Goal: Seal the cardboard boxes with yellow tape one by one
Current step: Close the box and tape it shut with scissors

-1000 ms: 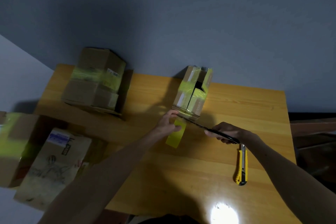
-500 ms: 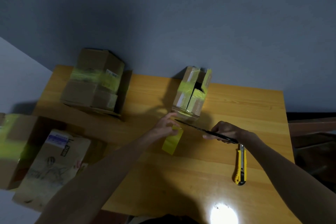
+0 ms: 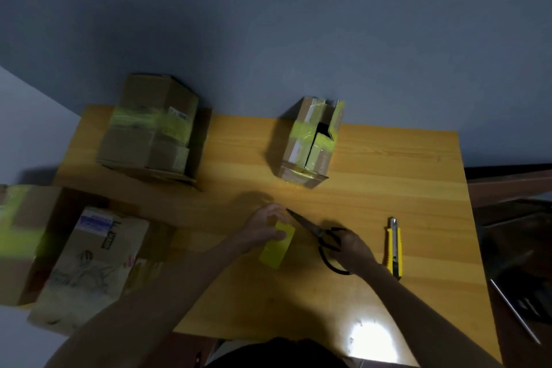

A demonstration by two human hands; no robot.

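Note:
A small cardboard box (image 3: 310,143) wrapped in yellow tape stands at the back middle of the wooden table (image 3: 403,176), its top flap partly open. In front of it my left hand (image 3: 264,225) pinches a loose strip of yellow tape (image 3: 277,245) that hangs down over the table. My right hand (image 3: 351,248) grips black scissors (image 3: 318,233), blades pointing up-left toward the strip, closed or nearly so. Both hands are a short way clear of the box.
A yellow utility knife (image 3: 395,248) lies right of my right hand. A larger taped box (image 3: 149,128) stands at the table's back left. Two more boxes, one taped (image 3: 21,233) and one printed (image 3: 89,263), sit off the left edge. Dark furniture is at right.
Both hands have pulled back from the small box toward me. The tape strip, earlier joined to the box's lower edge, now hangs free in my left hand. The scissors moved back with my right hand.

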